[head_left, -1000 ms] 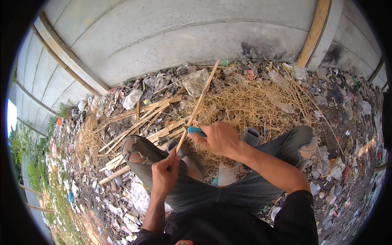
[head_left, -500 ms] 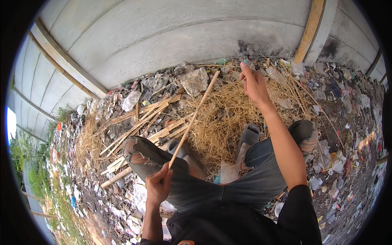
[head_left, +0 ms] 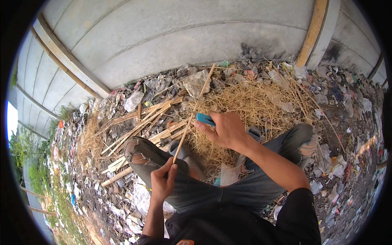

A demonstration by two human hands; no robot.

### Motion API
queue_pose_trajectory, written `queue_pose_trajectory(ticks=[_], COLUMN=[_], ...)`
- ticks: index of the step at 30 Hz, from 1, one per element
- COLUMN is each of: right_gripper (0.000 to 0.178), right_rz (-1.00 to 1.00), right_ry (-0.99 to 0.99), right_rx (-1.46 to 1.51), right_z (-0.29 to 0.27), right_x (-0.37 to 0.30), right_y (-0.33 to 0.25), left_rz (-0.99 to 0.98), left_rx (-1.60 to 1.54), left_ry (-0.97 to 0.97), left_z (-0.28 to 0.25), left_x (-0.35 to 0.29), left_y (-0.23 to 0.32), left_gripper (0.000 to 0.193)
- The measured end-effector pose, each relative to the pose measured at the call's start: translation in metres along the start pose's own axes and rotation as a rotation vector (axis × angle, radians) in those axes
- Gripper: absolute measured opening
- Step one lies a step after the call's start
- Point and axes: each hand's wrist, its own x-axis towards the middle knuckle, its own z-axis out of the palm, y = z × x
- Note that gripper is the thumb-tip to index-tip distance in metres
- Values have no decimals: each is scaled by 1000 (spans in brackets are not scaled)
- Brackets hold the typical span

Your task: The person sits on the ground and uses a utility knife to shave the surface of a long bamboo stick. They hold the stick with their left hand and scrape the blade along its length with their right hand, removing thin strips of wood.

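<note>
A long, thin bamboo strip slants up and away from my left hand, whose fingers are closed round its near end beside my left knee. In my right hand is a small teal-handled cutter, with its blade hidden. It is beside the strip, roughly midway along; I cannot tell whether they touch. The strip's far tip reaches past a pale rock. Below my right hand spreads a heap of straw-coloured shavings, between and beyond my sandalled feet.
Several split bamboo pieces lie to the left of the shavings, close to my left leg. Litter and plastic scraps cover the ground on both sides. A grey concrete wall rises beyond, with posts against it. Green plants grow at far left.
My right hand has come back from beyond the strip's far end to its middle, bringing the cutter into clear view. My left hand keeps hold of the strip and has shifted slightly.
</note>
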Motion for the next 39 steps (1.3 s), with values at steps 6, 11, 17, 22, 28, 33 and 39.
queue_pose_trajectory(ticks=[6,11,17,22,28,33,39], right_gripper=[75,77,78,77,59,44,54], right_rz=[88,65,-26,424,290,144,92], right_ry=[-64,38,-42,279,319,205,195], right_rx=[-142,-166,-105,40,770,945,450], right_z=[0,-15,12,-66,-77,-63,-50], right_x=[-1,19,-4,51,40,34,25], right_y=[0,35,2,133,76,33,29], left_rz=[254,231,269,248,162,185,94], left_rx=[246,320,243,291,88,9,-46], left_ry=[64,40,81,-34,-81,-139,-194], left_z=[-2,-7,-3,-14,-15,-9,-7], left_x=[3,-6,-1,-22,-20,-13,-9], left_y=[7,5,3,-5,6,4,9], left_gripper=[34,33,32,31,29,28,31])
